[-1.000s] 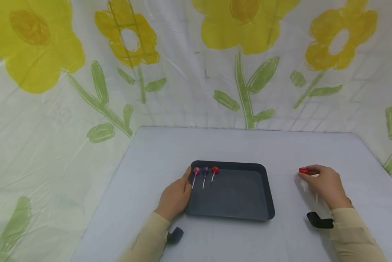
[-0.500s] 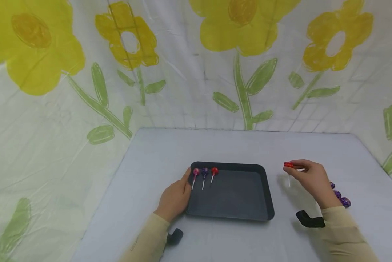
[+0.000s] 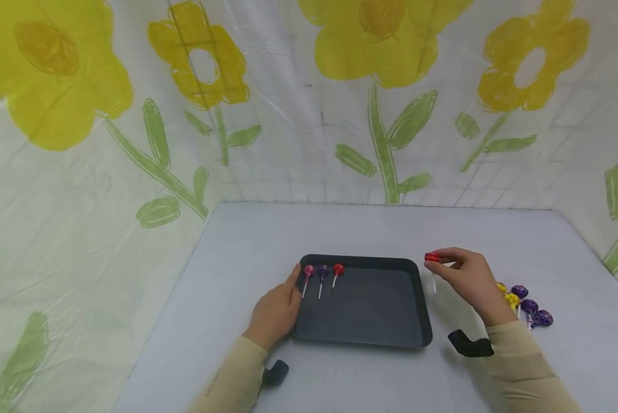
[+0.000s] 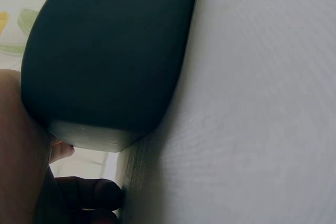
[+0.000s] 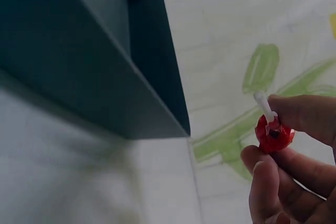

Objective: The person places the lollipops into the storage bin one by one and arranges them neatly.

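We pinch a red-wrapped round lollipop (image 3: 431,257) by its head in our right hand (image 3: 465,275), stick pointing down, just beside the right rim of a dark grey rectangular tray (image 3: 363,310). Our left hand (image 3: 275,311) touches the tray's left side, though we cannot tell whether it grips

A pale sheet (image 3: 278,143) spans the top and both sides of the frame, with big yellow flowers (image 3: 383,28) along the top and green stems (image 3: 382,137) and leaves (image 3: 414,119) below them. A whitish table (image 3: 360,229) fills the lower centre, its straight far edge near mid-height. The light is soft, leaving faint shadows on the tabletop.
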Demonstrator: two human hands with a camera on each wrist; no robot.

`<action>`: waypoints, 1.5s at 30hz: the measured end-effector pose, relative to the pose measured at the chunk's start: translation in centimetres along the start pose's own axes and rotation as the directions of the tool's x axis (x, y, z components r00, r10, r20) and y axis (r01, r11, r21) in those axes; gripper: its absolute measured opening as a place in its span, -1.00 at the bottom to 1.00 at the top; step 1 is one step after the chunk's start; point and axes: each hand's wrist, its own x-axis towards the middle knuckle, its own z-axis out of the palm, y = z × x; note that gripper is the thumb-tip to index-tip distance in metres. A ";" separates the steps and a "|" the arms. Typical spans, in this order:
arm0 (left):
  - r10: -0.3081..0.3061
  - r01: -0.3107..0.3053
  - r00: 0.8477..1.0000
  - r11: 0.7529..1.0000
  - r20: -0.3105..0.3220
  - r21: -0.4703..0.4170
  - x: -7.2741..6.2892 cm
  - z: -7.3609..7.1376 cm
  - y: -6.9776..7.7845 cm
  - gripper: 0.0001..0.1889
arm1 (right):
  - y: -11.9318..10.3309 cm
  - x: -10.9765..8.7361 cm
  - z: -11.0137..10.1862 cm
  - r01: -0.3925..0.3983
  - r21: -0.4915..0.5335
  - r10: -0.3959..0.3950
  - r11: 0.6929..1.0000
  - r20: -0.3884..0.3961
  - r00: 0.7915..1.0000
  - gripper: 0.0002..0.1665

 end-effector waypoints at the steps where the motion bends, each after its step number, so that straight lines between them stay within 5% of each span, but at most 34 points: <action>1: 0.000 0.000 1.000 1.000 0.000 0.000 0.0 0.0 0.0 -0.40 | -0.2 0.0 0.2 0.006 0.005 -0.006 1.000 0.001 1.000 -0.33; 23: 0.001 -0.001 1.000 1.000 -0.002 0.007 0.0 -0.2 0.1 -0.40 | -3.5 1.2 3.5 0.117 0.070 -0.120 0.991 0.044 0.992 -0.51; 45: -0.001 0.001 1.000 1.000 0.007 -0.006 0.0 0.1 0.3 -0.39 | -5.6 1.3 5.9 0.140 0.109 -0.145 0.984 0.038 0.989 -0.60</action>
